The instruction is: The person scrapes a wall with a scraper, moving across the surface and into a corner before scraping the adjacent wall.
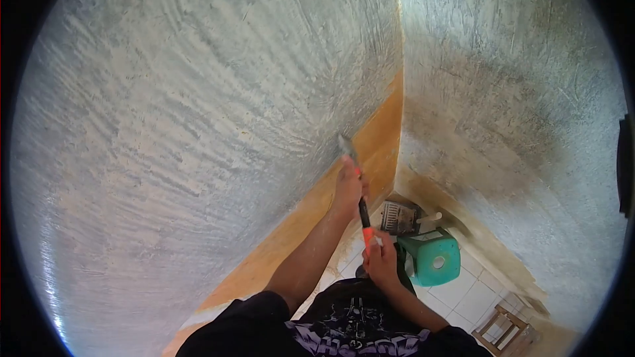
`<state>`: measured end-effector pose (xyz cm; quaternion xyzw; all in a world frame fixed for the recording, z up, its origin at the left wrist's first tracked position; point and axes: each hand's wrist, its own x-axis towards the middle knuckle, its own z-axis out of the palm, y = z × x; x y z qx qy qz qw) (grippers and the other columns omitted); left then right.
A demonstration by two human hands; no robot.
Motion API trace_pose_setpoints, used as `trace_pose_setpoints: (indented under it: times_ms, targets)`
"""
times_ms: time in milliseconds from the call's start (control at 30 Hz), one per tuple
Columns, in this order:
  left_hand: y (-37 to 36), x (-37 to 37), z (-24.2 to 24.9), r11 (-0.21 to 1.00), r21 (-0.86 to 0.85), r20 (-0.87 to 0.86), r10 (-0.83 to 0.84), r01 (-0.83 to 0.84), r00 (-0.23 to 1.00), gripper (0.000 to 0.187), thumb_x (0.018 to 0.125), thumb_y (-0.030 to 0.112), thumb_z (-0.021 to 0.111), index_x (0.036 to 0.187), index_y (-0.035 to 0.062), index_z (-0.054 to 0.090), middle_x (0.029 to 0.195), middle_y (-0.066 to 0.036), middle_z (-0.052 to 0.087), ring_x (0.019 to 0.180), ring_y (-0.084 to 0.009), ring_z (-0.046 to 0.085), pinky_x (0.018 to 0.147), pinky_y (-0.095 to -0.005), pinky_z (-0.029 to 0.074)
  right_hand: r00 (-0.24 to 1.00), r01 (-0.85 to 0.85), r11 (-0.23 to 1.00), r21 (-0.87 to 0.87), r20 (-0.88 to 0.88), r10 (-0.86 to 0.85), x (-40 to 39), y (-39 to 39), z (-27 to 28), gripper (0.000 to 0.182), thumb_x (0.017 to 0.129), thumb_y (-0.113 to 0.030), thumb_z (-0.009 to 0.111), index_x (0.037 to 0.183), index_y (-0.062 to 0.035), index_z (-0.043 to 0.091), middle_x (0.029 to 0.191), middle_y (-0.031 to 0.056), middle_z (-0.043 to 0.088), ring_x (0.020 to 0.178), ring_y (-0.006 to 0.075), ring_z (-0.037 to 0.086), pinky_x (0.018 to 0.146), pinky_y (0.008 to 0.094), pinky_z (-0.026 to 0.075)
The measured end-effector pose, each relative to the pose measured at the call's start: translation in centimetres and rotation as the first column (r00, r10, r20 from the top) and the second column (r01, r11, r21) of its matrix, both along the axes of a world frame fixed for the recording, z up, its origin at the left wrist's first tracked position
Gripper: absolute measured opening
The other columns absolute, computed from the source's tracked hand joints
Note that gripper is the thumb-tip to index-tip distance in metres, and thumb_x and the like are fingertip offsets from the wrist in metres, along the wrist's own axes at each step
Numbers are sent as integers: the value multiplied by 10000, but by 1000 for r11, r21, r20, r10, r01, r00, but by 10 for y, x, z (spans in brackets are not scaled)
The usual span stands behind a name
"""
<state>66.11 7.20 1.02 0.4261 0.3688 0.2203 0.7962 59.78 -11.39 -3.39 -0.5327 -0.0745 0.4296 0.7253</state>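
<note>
Both my hands are closed around a long-handled scraper (364,214) with a black and orange handle. My left hand (348,186) grips it high up, just below the grey blade (344,143). Lower down, my right hand (381,263) wraps the orange end of the handle close to my body. The blade tip lies right at the grey, rough-streaked wall (231,106), beside the upper edge of an orange-brown bare strip (377,135). Blur softens the blade and my left fingers.
A second grey wall (489,92) meets this one at the corner on the right. Below stand a green plastic stool (444,261), a dark slotted tray (399,217) and a small wooden stool (501,327) on a white tiled floor (468,291).
</note>
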Motion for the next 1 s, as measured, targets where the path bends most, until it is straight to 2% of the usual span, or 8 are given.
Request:
trace_pose_setpoints:
  times_ms: [233,433,533,633,733,867,933,1000]
  targets:
    - [-5,6,3,997,-60,-14,57,-57,998,545,983,657,321,819,143,403,541,34,344,395,-95,317,369,-273,285,998,-25,999,-26,54,27,22,-6,4,302,1047,-280,446,1287,-99,473,614,-3,444,463,54,384,409,220,342]
    - [1,52,11,997,81,14,-4,3,1000,546,984,654,318,808,143,392,538,30,341,393,-95,314,366,-268,281,1000,9,1000,30,-14,-8,52,7,6,300,1048,-278,447,1299,-115,457,647,7,459,469,62,400,416,218,351]
    - [-4,40,5,1000,-25,25,19,-19,1000,535,976,670,318,840,160,406,545,60,279,413,-79,279,386,-267,255,998,-19,999,-34,57,21,43,-1,-9,298,1052,-264,432,1306,-110,457,644,6,458,471,59,393,414,218,344]
    - [-4,37,11,1000,-7,-58,24,-24,998,531,987,655,307,848,153,411,549,61,271,414,-76,269,390,-259,254,999,-31,999,-17,-24,31,42,-1,2,304,1039,-260,462,1285,-84,484,617,-7,459,498,49,396,434,223,345]
    - [0,63,7,993,118,-18,-8,10,1000,545,982,666,302,861,147,416,547,64,267,408,-70,259,390,-254,255,999,41,999,21,-20,-41,62,9,3,304,1039,-260,463,1286,-84,488,616,-6,459,498,51,401,434,220,341]
    - [-3,57,14,1000,-1,-15,5,-5,1000,550,982,666,303,870,141,424,546,64,275,406,-70,253,393,-256,252,1000,-11,1000,-6,3,11,60,2,-1,307,1032,-235,479,1302,-89,480,617,-8,458,495,48,394,443,214,343]
    - [-3,54,18,1000,-6,-82,26,-26,996,558,982,667,303,875,134,428,546,63,279,408,-71,255,393,-259,251,1000,-9,1000,-17,6,9,65,3,7,306,1032,-234,480,1300,-87,486,616,-10,458,496,48,396,444,214,343]
    - [1,70,12,997,76,-39,13,-10,999,558,981,668,303,873,136,431,545,63,282,408,-72,257,391,-261,245,1000,11,1000,-2,0,-11,69,7,6,307,1032,-235,481,1299,-86,490,619,-12,460,496,47,399,445,214,344]
